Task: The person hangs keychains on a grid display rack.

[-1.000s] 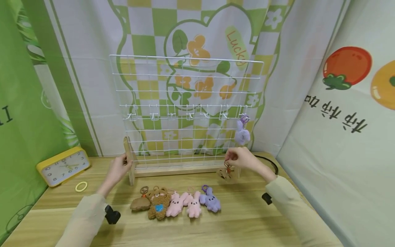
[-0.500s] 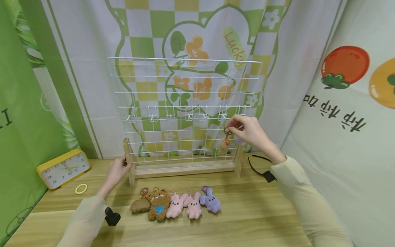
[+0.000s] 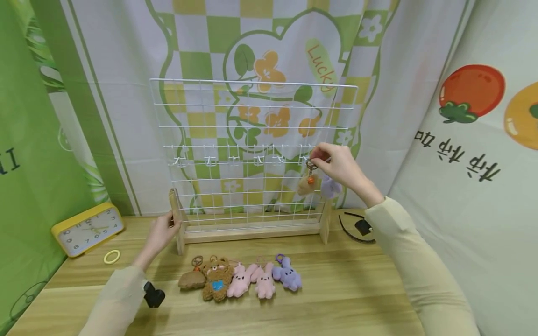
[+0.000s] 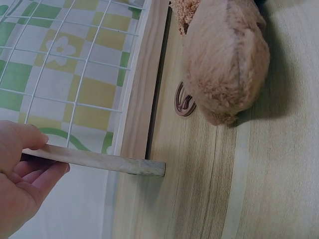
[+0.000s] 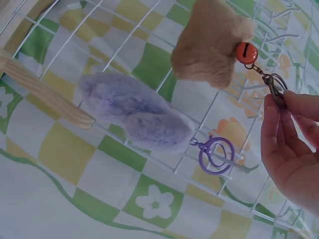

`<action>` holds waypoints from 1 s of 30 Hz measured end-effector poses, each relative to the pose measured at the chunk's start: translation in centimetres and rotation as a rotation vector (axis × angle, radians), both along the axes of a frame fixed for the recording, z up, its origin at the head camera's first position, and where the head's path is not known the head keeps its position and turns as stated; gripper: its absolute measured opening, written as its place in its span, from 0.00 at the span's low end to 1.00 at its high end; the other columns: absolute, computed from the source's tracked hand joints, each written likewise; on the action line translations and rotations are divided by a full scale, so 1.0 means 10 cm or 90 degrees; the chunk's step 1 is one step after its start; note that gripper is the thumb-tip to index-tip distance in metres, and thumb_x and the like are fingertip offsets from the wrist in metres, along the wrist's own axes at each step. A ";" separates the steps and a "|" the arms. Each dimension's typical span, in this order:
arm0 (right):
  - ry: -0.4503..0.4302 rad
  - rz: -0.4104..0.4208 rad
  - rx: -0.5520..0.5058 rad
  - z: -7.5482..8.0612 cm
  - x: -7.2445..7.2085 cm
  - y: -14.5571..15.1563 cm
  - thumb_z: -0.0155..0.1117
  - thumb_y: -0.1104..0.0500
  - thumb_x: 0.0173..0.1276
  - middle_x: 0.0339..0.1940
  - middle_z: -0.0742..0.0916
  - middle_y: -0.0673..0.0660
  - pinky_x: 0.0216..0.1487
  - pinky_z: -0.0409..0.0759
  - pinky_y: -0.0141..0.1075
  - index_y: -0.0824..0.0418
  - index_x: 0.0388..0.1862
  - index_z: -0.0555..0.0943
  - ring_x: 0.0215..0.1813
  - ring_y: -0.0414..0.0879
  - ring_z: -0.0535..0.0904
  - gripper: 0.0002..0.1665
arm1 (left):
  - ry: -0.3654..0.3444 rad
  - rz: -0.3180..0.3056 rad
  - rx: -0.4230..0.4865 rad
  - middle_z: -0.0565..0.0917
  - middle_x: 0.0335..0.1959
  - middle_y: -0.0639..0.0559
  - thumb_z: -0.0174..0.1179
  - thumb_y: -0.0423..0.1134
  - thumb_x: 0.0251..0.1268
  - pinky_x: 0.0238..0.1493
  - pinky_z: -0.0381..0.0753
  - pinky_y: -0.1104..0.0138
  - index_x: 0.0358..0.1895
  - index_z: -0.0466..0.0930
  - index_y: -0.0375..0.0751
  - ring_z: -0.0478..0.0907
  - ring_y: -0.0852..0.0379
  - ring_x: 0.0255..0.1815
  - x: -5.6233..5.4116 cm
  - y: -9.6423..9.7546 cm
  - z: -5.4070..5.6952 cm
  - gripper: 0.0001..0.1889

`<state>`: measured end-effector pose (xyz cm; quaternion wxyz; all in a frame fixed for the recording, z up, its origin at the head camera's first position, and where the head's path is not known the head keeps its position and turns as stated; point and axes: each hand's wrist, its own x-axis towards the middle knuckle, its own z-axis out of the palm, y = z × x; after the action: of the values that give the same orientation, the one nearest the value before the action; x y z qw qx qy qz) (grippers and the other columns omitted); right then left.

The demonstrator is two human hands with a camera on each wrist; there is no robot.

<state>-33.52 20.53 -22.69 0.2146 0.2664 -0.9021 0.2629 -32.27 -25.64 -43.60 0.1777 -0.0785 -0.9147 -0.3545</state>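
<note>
My right hand [image 3: 341, 164] pinches the metal ring of a tan plush keychain [image 3: 307, 184] in front of the white wire grid rack [image 3: 252, 177], close to a hook near its right end. In the right wrist view an orange bell [image 5: 246, 53] hangs between the ring and the plush [image 5: 209, 47]. Beside it a purple plush keychain [image 5: 134, 112] hangs by its purple ring on the rightmost hook. At the rack's left end my left hand [image 3: 161, 232] grips the wooden side foot [image 4: 104, 160], thumb on one face and fingers on the other.
In a row on the table lie a brown plush [image 3: 192, 280], a brown bear [image 3: 216, 280], two pink rabbits [image 3: 240, 281] and a purple rabbit [image 3: 289, 275]. A yellow clock [image 3: 88, 228] and a yellow ring [image 3: 111, 256] are at the left. Several hooks [image 3: 233, 160] line the grid.
My right hand has lifted the tan plush keychain from low by the rack's base up to hook height. The left hand has stayed on the wooden foot.
</note>
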 end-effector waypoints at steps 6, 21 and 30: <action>-0.015 -0.022 0.020 0.00 -0.10 0.00 0.60 0.67 0.70 0.41 0.89 0.65 0.46 0.87 0.47 0.67 0.43 0.82 0.43 0.55 0.86 0.06 | 0.003 -0.004 0.007 0.82 0.48 0.21 0.55 0.28 0.68 0.51 0.86 0.45 0.46 0.78 0.22 0.82 0.27 0.50 0.00 0.00 0.00 0.11; -0.015 -0.028 0.066 -0.02 -0.17 -0.03 0.59 0.70 0.67 0.39 0.88 0.65 0.47 0.88 0.46 0.68 0.40 0.82 0.41 0.55 0.85 0.06 | 0.000 0.004 0.000 0.82 0.49 0.22 0.54 0.30 0.69 0.51 0.86 0.44 0.45 0.78 0.24 0.82 0.28 0.51 -0.01 0.00 -0.02 0.10; 0.025 -0.039 0.073 0.01 0.00 0.01 0.61 0.70 0.67 0.39 0.88 0.65 0.45 0.88 0.46 0.69 0.42 0.82 0.40 0.55 0.85 0.06 | -0.004 0.002 0.003 0.82 0.49 0.21 0.54 0.29 0.69 0.51 0.86 0.45 0.50 0.77 0.21 0.82 0.27 0.51 -0.02 -0.01 -0.02 0.13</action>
<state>-33.49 20.67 -22.57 0.2246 0.2557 -0.9190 0.1991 -32.45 -25.77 -43.75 0.1757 -0.0759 -0.9144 -0.3567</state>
